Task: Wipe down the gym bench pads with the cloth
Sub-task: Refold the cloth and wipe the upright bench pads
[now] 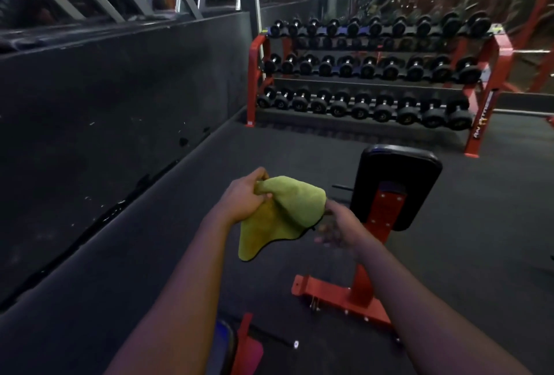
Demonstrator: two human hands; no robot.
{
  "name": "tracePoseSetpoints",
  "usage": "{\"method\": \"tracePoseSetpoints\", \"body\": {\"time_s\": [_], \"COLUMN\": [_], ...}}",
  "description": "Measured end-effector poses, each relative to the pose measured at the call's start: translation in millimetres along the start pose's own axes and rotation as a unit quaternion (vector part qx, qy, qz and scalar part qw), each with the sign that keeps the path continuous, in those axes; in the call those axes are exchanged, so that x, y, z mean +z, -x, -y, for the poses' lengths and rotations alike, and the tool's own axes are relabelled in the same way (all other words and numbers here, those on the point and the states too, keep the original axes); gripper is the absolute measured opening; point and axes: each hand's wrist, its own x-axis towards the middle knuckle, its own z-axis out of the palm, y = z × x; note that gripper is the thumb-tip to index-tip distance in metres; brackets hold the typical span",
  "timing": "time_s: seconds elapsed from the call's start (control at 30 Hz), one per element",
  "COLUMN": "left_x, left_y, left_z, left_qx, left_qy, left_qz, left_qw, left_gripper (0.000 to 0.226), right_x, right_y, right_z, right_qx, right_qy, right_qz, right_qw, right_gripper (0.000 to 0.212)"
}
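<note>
A yellow-green cloth (pixel 280 215) hangs in the air in front of me, held between both hands. My left hand (pixel 245 197) grips its upper left corner. My right hand (pixel 337 229) is blurred and pinches the cloth's right edge. Just beyond the right hand stands a bench with a black pad (pixel 398 170) tilted upright, seen from behind, on a red frame (pixel 338 299). Neither hand touches the pad. Part of another bench (pixel 236 347), with a blue-lit pad edge and red bracket, shows at the bottom.
A red three-tier rack (pixel 479 132) loaded with several black dumbbells stands at the back. A dark low wall (pixel 105 105) runs along the left. Dark rubber floor (pixel 479 239) spreads around the bench. Mirrors are behind the rack.
</note>
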Motion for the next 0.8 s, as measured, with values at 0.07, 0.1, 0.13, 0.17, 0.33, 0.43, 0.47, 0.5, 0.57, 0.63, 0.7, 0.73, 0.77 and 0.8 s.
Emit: {"method": "tracePoseSetpoints", "body": {"time_s": [0.07,0.1,0.13,0.17,0.33,0.43,0.47,0.5,0.57,0.63,0.7,0.73,0.77,0.8], "left_x": [-3,-2,0,0,7,12,14,15,10,0,-13,-17,-22,-24], "left_y": [-18,-32,-50,-61,-132,-194,-210,-225,-264,-300,-351,-370,-391,-404], "left_z": [-4,-6,-5,-3,22,45,53,58,72,81,89,91,92,93], "left_qx": [0.005,0.008,0.003,-0.003,-0.035,-0.045,-0.051,-0.058,-0.067,-0.073,-0.077,-0.082,-0.080,-0.074], "left_qy": [-0.003,-0.006,-0.007,-0.007,0.003,0.014,0.020,0.026,0.033,0.039,0.048,0.048,0.046,0.037], "left_qz": [-0.006,-0.008,-0.013,-0.018,-0.031,-0.034,-0.033,-0.036,-0.035,-0.035,-0.051,-0.057,-0.057,-0.054], "left_qw": [1.000,1.000,1.000,1.000,0.999,0.998,0.998,0.997,0.997,0.996,0.995,0.994,0.994,0.995], "left_gripper": [0.021,0.022,0.023,0.023,0.022,0.020,0.019,0.019,0.019,0.017,0.013,0.012,0.011,0.012], "right_x": [-3,-6,-8,-8,1,12,16,19,27,35,45,48,51,53], "right_y": [-16,-29,-48,-61,-134,-198,-216,-232,-271,-304,-348,-362,-375,-383], "right_z": [13,21,29,36,62,92,101,108,129,147,171,181,190,194], "right_qx": [-0.010,-0.025,-0.040,-0.040,-0.001,-0.047,-0.059,-0.064,-0.055,-0.052,-0.055,-0.053,-0.053,-0.057], "right_qy": [-0.011,-0.018,-0.024,-0.030,-0.026,0.015,0.019,0.026,0.022,-0.022,-0.046,-0.029,0.000,0.021], "right_qz": [0.019,0.020,0.020,0.021,0.080,0.090,0.090,0.094,0.107,0.128,0.160,0.180,0.198,0.210], "right_qw": [1.000,0.999,0.999,0.999,0.996,0.995,0.994,0.993,0.992,0.990,0.984,0.982,0.979,0.976], "right_gripper": [0.042,0.043,0.045,0.049,0.058,0.040,0.034,0.028,0.026,0.037,0.052,0.062,0.072,0.081]}}
